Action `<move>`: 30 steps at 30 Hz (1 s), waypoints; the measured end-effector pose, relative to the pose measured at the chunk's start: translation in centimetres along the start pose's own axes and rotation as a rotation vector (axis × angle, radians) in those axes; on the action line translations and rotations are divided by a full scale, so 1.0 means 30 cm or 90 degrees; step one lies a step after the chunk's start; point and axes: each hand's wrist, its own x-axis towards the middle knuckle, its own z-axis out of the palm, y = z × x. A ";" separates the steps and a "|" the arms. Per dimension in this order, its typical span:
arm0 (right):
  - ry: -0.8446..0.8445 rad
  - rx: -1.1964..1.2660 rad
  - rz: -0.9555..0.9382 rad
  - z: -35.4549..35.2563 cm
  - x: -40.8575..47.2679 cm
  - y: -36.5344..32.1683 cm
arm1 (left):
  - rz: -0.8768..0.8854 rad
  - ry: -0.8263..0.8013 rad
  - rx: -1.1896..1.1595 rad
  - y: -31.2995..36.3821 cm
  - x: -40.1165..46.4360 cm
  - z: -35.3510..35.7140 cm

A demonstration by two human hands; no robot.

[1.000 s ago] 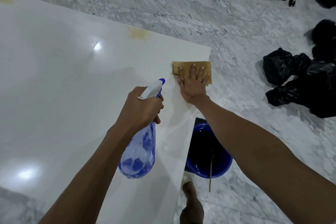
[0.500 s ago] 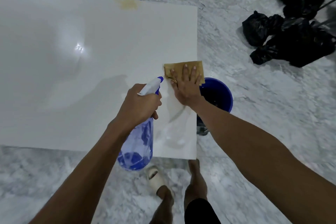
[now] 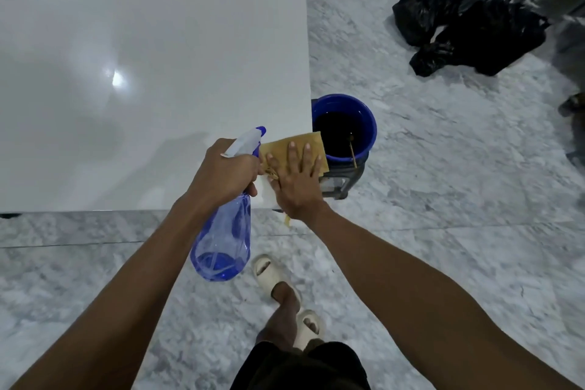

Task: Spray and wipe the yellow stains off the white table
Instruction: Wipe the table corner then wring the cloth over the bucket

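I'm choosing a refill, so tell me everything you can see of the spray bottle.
The spray bottle has a clear, blue-tinted plastic body, a white trigger head and a blue nozzle tip. Only a little liquid sits at its bottom. The left hand grips its neck, holding it in the air over the table's near edge, body hanging down toward the floor, nozzle pointing up and away beside the cloth. Nothing else appears to touch it.

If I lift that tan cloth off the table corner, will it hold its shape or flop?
Probably flop: the tan cloth already droops over the table edge, and it bunches beside the right hand. It looks thin, so likely light, though heavier if damp.
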 end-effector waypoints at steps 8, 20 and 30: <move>-0.085 0.006 -0.030 0.018 -0.281 -0.036 | -0.001 -0.010 0.016 -0.047 -0.204 0.093; -0.054 0.860 0.165 -0.409 -0.424 0.111 | 0.028 -0.017 0.033 0.081 -0.291 0.139; 0.066 1.377 0.336 -0.764 -0.156 0.306 | 0.119 -0.083 0.047 0.422 -0.162 0.136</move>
